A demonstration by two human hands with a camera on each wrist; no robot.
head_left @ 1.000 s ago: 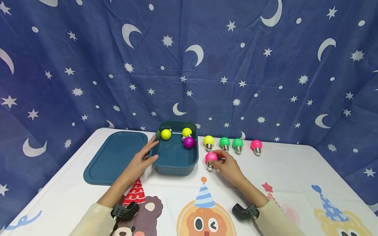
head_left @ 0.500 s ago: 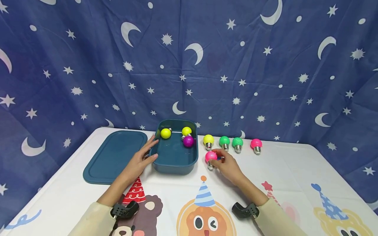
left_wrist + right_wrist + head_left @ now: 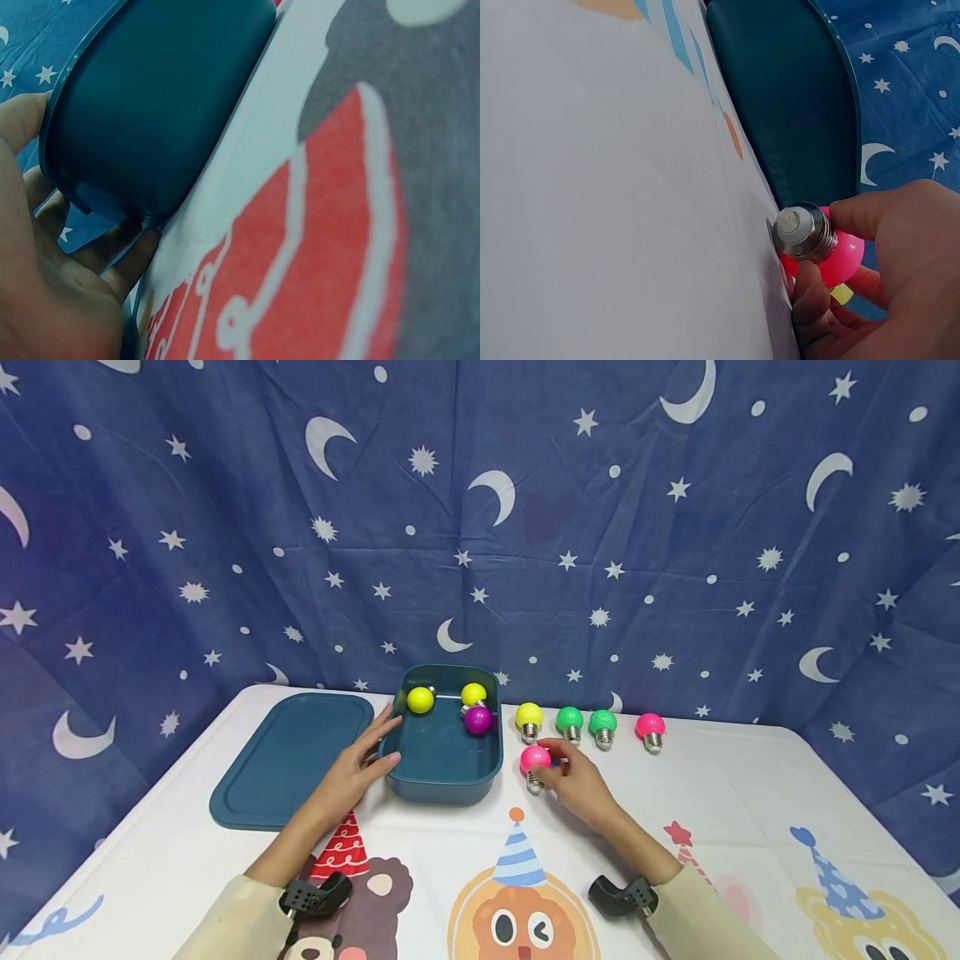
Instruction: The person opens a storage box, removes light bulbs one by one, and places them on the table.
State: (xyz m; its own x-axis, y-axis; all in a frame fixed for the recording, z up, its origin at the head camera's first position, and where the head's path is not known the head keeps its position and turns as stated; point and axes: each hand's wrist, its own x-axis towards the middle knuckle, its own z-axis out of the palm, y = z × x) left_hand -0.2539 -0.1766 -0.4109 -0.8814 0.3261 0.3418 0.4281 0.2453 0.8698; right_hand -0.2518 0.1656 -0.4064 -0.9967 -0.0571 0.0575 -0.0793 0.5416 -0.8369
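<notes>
A dark teal box (image 3: 442,792) stands on the table, holding two yellow light bulbs and a purple light bulb (image 3: 478,721). My left hand (image 3: 352,777) rests against its left side with fingers spread, thumb and index tips at the rim. In the left wrist view the other fingers touch the outer wall. Just right of the box, my right hand (image 3: 577,781) pinches a pink light bulb (image 3: 535,758) between thumb and fingers. The right wrist view shows its metal screw base (image 3: 802,231) turned toward the camera; the fingers partly hide the globe.
A row at the back right holds a yellow bulb (image 3: 528,717), two green bulbs, one at the right (image 3: 602,723), and another pink bulb (image 3: 650,727). The teal lid (image 3: 292,760) lies flat left of the box. A starry blue curtain (image 3: 480,527) hangs behind the table.
</notes>
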